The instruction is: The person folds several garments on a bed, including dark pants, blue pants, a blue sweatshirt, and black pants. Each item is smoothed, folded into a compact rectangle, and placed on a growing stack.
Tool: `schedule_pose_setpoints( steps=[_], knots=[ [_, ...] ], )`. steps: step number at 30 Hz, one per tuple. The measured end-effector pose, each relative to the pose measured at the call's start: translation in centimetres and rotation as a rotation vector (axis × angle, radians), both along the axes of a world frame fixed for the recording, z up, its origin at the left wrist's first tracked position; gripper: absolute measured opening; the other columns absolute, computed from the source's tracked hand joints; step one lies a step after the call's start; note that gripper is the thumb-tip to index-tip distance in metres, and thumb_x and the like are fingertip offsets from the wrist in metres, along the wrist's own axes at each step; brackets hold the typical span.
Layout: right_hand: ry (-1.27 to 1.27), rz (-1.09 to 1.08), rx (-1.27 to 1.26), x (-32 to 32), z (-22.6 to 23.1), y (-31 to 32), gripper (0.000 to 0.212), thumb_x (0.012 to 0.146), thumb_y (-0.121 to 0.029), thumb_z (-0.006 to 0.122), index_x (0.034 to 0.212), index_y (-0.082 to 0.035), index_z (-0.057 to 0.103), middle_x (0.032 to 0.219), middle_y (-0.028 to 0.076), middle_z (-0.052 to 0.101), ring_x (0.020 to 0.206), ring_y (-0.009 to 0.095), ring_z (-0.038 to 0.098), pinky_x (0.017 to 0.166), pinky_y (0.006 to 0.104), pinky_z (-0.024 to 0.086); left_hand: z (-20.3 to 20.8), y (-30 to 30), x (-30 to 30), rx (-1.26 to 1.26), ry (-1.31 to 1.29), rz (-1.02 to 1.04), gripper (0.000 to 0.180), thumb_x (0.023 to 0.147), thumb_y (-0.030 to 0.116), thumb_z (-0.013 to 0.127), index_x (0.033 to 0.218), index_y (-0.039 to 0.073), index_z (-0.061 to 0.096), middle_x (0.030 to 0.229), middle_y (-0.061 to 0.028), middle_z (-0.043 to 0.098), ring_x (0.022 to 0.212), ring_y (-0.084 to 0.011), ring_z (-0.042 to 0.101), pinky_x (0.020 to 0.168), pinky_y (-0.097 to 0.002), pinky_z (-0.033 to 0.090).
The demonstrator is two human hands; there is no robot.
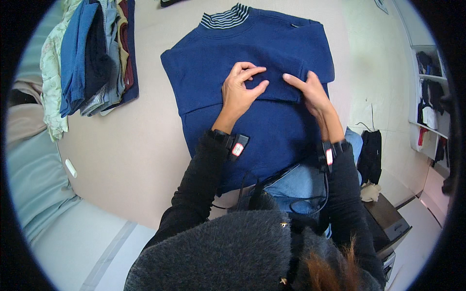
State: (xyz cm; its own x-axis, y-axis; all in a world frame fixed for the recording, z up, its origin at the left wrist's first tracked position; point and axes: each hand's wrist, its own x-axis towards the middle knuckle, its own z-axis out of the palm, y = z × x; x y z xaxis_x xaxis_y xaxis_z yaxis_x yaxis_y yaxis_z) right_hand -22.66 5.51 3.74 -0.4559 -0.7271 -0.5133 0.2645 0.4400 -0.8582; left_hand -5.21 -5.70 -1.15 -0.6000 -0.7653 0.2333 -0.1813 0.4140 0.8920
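A navy blue sweater (242, 145) lies in front of me, its black-and-white striped collar (225, 19) at the far end. Its sleeves are folded inward, and one sleeve (276, 89) crosses the chest. My left hand (240, 92) is over that sleeve, fingers bent, with a gap between thumb and fingertips and nothing held. At the right side of the sweater, my right hand (315, 94) has its thumb and index finger apart. Its other fingers are mostly hidden. Both wrists wear black straps with small boxes.
The sweater lies on a beige bed surface (121, 155). At the far left is a stack of folded clothes (92, 58). A small white object (71, 168) lies near the left edge. On the right are shelves (429, 102) with clothes and black trousers (371, 155).
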Motion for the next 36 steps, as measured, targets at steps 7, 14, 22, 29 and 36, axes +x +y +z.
schedule_pose_setpoints(
  steps=[7,14,22,29,36],
  knots=[
    [0.650,0.059,0.149,-2.0,-1.1,3.0,0.041,0.082,-0.009,0.074,0.119,0.001,0.057,0.099,0.007,0.067,0.080,0.020,0.064,0.075,0.0344,0.053,1.3,0.4,0.1,-0.036,-0.132,-0.034,0.050,0.074,0.020,0.085,0.122,0.014,0.071,0.113,-0.0015,0.062,0.080,-0.0090,0.055,0.062,-0.0209,0.044],
    [1.377,-0.045,-0.249,3.1,0.3,-1.1,0.041,0.077,0.008,0.052,0.118,0.002,0.059,0.122,0.023,0.058,0.116,0.038,0.054,0.101,0.0466,0.042,2.7,-2.5,2.5,-0.246,-0.190,0.109,0.025,0.093,0.006,0.060,0.116,0.002,0.070,0.120,-0.0124,0.064,0.103,-0.0279,0.063,0.090,-0.0391,0.051],
    [1.369,0.627,-0.267,6.0,-4.9,-5.9,0.055,0.099,-0.034,0.048,0.149,-0.011,0.042,0.156,0.012,0.038,0.146,0.028,0.031,0.121,0.0475,0.020,-0.3,-4.3,4.3,-0.441,-0.845,0.221,0.060,0.098,0.045,0.049,0.153,0.023,0.037,0.161,-0.0128,0.028,0.150,-0.0389,0.018,0.113,-0.0702,0.007],
    [1.536,0.437,0.005,-2.8,-4.5,-0.6,0.053,0.100,-0.035,0.050,0.148,-0.014,0.044,0.152,0.011,0.043,0.143,0.029,0.035,0.119,0.0496,0.022,-1.1,-4.4,4.5,-0.434,-0.775,0.226,0.055,0.102,0.044,0.042,0.154,0.024,0.037,0.162,-0.0127,0.027,0.151,-0.0387,0.014,0.115,-0.0681,0.005],
    [1.334,0.035,-0.097,-2.2,-4.7,1.1,0.035,0.077,-0.021,0.077,0.098,0.000,0.058,0.119,0.023,0.051,0.115,0.040,0.045,0.101,0.0479,0.038,1.0,-8.5,5.4,-0.464,-0.583,0.277,0.041,0.100,0.022,0.054,0.140,0.013,0.052,0.151,-0.0130,0.038,0.137,-0.0351,0.033,0.108,-0.0563,0.025]
  ],
)
